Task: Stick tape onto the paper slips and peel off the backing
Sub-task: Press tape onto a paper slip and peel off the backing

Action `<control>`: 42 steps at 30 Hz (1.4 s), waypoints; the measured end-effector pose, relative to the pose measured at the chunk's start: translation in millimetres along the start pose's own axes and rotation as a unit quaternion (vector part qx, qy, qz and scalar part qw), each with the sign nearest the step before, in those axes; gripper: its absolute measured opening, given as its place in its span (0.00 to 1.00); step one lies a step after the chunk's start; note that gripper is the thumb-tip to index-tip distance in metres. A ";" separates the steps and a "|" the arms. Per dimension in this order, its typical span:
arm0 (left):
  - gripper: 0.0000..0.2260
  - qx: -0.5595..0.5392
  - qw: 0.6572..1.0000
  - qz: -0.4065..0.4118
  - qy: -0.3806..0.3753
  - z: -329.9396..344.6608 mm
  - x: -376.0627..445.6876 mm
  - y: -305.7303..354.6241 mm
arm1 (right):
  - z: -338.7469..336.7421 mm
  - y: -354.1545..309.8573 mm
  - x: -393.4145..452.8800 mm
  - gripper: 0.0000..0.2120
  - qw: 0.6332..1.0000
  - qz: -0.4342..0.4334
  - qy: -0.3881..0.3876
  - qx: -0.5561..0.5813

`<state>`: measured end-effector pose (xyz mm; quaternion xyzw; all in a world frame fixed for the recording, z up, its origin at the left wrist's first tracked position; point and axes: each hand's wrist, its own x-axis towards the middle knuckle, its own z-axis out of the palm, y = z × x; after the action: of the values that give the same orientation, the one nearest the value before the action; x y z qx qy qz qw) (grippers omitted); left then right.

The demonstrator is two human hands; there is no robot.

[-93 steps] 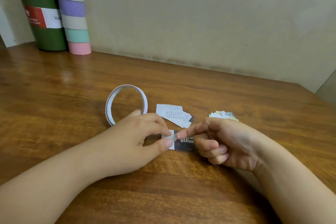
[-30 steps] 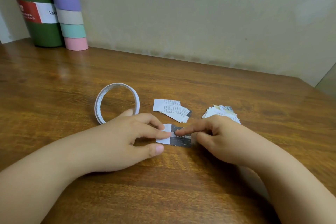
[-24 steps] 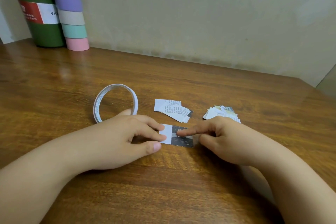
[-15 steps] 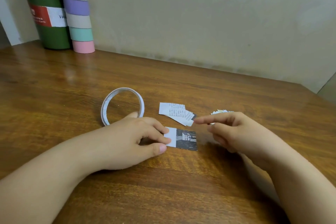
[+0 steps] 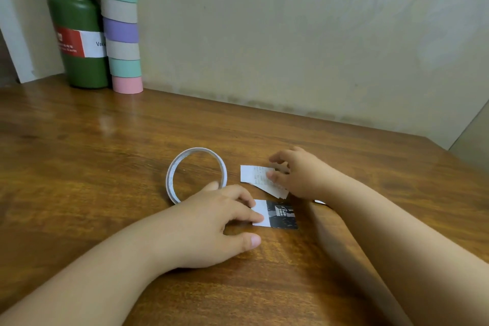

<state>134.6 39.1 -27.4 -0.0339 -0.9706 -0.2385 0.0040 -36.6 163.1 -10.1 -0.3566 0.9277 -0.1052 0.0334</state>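
A paper slip (image 5: 281, 216) with a dark picture and a white left end lies flat on the wooden table (image 5: 105, 172). My left hand (image 5: 211, 222) presses its fingertips on that white end, thumb on the wood beside it. Just behind this hand stands a thin white tape roll (image 5: 171, 180), on its side. My right hand (image 5: 299, 172) hovers over a small pile of printed slips (image 5: 251, 174), thumb touching the top one and fingers arched above. Whether it holds a peeled backing is not visible. A second pile (image 5: 319, 202) is mostly hidden under my right forearm.
A green bottle (image 5: 79, 42) and a tall stack of coloured rolls (image 5: 122, 32) stand at the back left against the wall. The table's right corner (image 5: 447, 149) lies behind my right arm.
My right hand left the picture slip and moved back and left onto the pile of printed slips. My left hand stayed pressing the slip's white end.
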 end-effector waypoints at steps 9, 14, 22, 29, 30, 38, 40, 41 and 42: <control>0.20 0.007 1.000 -0.002 0.016 -1.2 -0.5 0.6 | 6.7 -6.6 10.3 0.10 0.994 -0.009 0.052 0.100; 0.19 0.005 1.000 -0.004 0.019 -0.3 -1.4 -0.1 | -12.6 -3.1 -24.7 0.05 0.930 -0.011 0.110 0.349; 0.20 0.001 1.000 -0.013 -0.005 1.0 -0.2 -0.1 | -10.1 13.0 -71.6 0.17 0.955 0.050 -0.043 0.291; 0.21 0.001 1.000 -0.009 -0.001 4.8 1.4 -3.9 | -9.3 11.9 -72.5 0.19 0.990 0.009 -0.038 0.139; 0.21 0.000 1.000 -0.008 -0.002 5.0 1.5 -3.7 | -8.5 11.3 -72.1 0.19 0.992 0.003 -0.032 0.124; 0.19 0.012 1.000 0.013 0.015 -0.4 2.4 -1.6 | 5.1 1.3 -67.6 0.15 0.997 -0.006 -0.018 0.081; 0.18 0.014 0.999 0.017 0.025 -0.9 2.6 -2.0 | 5.0 -0.4 -67.1 0.16 0.997 0.000 -0.017 0.076; 0.17 0.014 0.999 0.018 0.029 -1.0 2.7 -2.1 | 4.8 -1.3 -67.1 0.17 0.997 0.002 -0.016 0.072; 0.17 0.014 0.999 0.018 0.031 -1.0 2.5 -2.2 | 4.6 -2.2 -67.0 0.18 0.998 0.003 -0.016 0.068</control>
<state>132.0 36.9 -27.5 -0.0436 -0.9724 -0.2260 0.0388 15.2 205.5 -15.0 -0.3525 0.9188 -0.1620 0.0727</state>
